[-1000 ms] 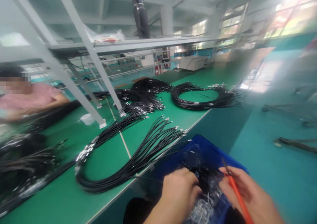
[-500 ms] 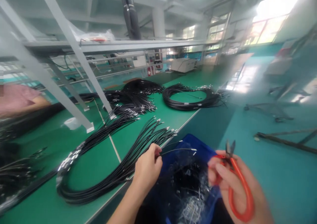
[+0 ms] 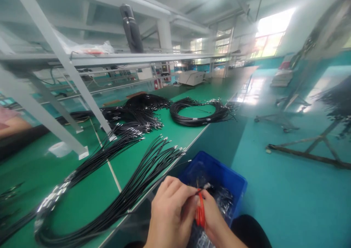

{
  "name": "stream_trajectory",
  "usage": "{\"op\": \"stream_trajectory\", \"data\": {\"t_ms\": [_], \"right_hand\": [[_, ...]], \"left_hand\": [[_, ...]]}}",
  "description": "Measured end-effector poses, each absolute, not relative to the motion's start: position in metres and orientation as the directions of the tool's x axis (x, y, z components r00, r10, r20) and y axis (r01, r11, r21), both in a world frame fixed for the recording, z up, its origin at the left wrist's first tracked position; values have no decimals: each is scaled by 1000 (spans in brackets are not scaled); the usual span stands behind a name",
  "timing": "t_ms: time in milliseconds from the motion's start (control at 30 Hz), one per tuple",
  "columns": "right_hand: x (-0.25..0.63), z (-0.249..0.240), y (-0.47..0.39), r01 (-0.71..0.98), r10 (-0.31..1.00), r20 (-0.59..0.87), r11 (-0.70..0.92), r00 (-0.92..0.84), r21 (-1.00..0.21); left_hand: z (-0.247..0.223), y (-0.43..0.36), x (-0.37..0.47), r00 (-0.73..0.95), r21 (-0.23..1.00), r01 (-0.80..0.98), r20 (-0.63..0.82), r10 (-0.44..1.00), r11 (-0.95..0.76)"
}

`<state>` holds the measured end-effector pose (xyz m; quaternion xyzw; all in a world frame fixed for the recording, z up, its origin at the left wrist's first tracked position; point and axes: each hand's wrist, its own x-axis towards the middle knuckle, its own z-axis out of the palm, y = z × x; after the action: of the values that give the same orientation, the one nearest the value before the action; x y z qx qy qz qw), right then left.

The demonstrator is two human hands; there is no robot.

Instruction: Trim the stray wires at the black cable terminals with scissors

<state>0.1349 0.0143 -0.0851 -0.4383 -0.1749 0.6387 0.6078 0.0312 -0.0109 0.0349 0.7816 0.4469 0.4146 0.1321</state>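
My left hand (image 3: 172,208) is closed, its thumb and fingertips pinching the end of a black cable, of which only a short dark bit shows. Right beside it, my right hand (image 3: 215,215) grips red-handled scissors (image 3: 200,211). The blades are mostly hidden where the two hands meet. Both hands are over a blue bin (image 3: 238,182) holding clear plastic scraps and dark bits. To the left, a bundle of black cables (image 3: 142,186) curves in a U on the green table (image 3: 82,200), with pale tips on its loose ends.
A coiled cable ring (image 3: 189,122) and a heap of black cables (image 3: 145,103) lie farther along the table. White shelf posts (image 3: 68,69) rise at left, near a white roll (image 3: 59,149). Another person's arm (image 3: 13,125) shows at the left edge. A wheeled stand (image 3: 307,153) is on the floor.
My right hand has moved left with the scissors and met my left hand. My left hand has come lower and slightly right. The view has turned somewhat right.
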Motion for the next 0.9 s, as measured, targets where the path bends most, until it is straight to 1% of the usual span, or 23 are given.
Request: {"op": "stream_trajectory", "data": {"t_ms": [67, 133, 167, 233, 333, 567, 700, 767, 800, 900], "right_hand": [[147, -75, 4, -611, 937, -307, -146, 167, -778], [158, -56, -3, -603, 948, -240, -68, 210, -795], [162, -44, -6, -594, 955, -197, -26, 224, -804], [166, -23, -10, -556, 972, -94, 44, 217, -830], [165, -3, -13, -559, 979, -33, 87, 201, -825], [162, 2, -13, -552, 972, -59, 79, 228, -830], [161, 2, -11, -565, 974, -51, 85, 221, -821], [160, 0, -11, -608, 978, -80, 55, 192, -792], [158, -1, -11, -636, 980, -107, 25, 168, -771], [152, -2, -14, -692, 972, -218, -98, 88, -715]], "left_hand": [[29, -10, 31, 217, 683, 573, 407, 887, -453], [25, -9, 31, 205, 797, 505, 260, 944, -330], [23, -9, 31, 210, 836, 468, 209, 955, -286], [20, -9, 32, 215, 874, 425, 157, 964, -237], [17, -10, 34, 212, 881, 419, 140, 967, -220], [13, -11, 36, 220, 854, 457, 161, 962, -247], [12, -11, 33, 229, 861, 454, 137, 964, -230], [12, -12, 32, 234, 890, 409, 110, 966, -200], [12, -13, 32, 233, 915, 360, 102, 967, -183], [12, -15, 38, 203, 976, 152, 122, 972, -154]]}}
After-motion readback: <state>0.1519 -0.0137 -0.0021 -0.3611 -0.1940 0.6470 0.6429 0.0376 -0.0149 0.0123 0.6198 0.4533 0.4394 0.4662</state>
